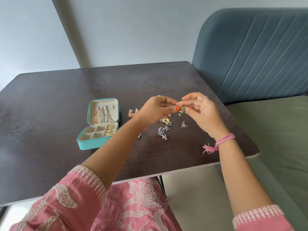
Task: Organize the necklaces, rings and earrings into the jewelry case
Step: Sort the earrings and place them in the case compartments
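A teal jewelry case [93, 144] lies open on the dark table, left of my hands. Necklaces [102, 115] hang inside its lid and gold rings [110, 130] fill the right slot of its base. Both hands hover above the table and pinch one green and gold earring [181, 110] between them: my left hand [156, 109] from the left, my right hand [202, 112] from the right. Loose earrings lie below: a gold jhumka [131, 114], a colourful flower piece [165, 121], silver pieces [163, 132] and a triangular one [183, 125].
The dark wooden table [66, 90] ends close to my lap at its front edge. A blue upholstered headboard [250, 55] and a green mattress [275, 130] stand right of the table. A small silver piece [139, 135] lies beside my left forearm.
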`<state>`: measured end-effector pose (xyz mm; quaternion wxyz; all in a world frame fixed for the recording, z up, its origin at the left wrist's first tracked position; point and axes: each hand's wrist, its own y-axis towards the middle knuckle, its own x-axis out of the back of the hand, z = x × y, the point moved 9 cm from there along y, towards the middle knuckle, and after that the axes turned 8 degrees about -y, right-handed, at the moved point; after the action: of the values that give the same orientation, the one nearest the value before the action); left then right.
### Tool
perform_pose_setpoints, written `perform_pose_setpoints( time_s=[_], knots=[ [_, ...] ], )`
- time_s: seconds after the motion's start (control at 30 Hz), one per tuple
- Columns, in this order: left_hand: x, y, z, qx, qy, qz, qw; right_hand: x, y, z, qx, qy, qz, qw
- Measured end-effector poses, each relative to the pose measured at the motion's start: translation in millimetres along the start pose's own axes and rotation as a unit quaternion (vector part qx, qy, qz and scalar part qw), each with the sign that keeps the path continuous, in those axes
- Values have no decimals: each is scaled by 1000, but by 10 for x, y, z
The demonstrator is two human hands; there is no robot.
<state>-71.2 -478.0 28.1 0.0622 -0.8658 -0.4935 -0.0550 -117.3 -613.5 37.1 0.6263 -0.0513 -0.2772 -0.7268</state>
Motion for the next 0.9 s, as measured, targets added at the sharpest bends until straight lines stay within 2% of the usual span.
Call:
perform_pose_setpoints(
  time_s=[0.37, 0.43, 0.53, 0.63, 0.77, 0.9],
  knots=[
    [27, -91, 121, 65, -32, 17, 997, -71, -31, 82, 19, -8, 2, 1000],
    [50, -93, 122, 69, -37, 13, 997, -73, -38, 80, -1, 41, 5, 999],
    [82, -94, 99, 53, -10, 7, 999, -117, -68, 3, -74, 173, 17, 982],
    [48, -103, 60, 27, -6, 15, 999, -133, -95, -48, -119, 216, 21, 969],
    [24, -92, 3, -18, 7, 26, 999, -98, -89, -47, -117, 169, 10, 979],
    [84, -86, -31, -46, 28, -3, 999, -39, -73, 25, -86, 118, -18, 989]
  ],
)
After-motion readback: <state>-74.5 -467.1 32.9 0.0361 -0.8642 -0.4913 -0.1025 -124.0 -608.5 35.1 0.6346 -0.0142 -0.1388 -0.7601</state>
